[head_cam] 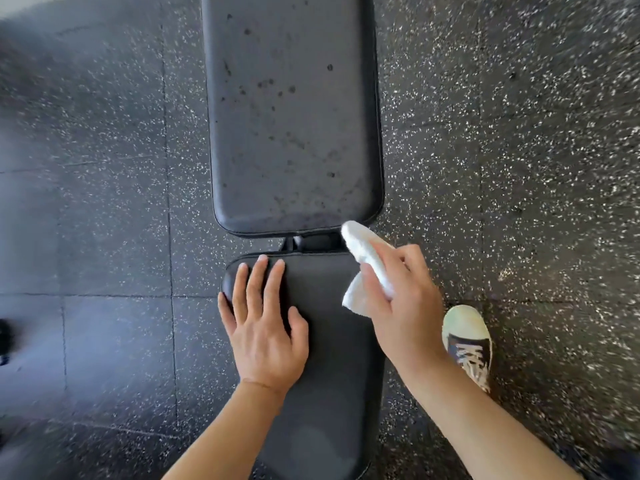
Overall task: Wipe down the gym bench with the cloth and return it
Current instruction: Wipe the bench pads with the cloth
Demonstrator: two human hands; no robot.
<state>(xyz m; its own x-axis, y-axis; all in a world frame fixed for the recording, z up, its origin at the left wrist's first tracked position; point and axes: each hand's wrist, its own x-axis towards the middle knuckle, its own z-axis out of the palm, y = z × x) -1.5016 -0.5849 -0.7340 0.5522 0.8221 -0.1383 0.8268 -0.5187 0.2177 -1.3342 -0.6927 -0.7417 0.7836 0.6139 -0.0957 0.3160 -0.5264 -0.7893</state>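
Speckled black rubber floor [104,202], tiled. Black padded table [332,358] runs up the middle in two pads with a gap between; far pad [294,133] spotted with dark marks. Left hand [263,327] lies flat on the near pad's far left corner, fingers [256,285] straight and spread, holding nothing. Right hand [405,306] over the near pad's right edge, fingers curled round a bunched white cloth [363,258]. Sneaker [467,341] on the floor just right of the table.
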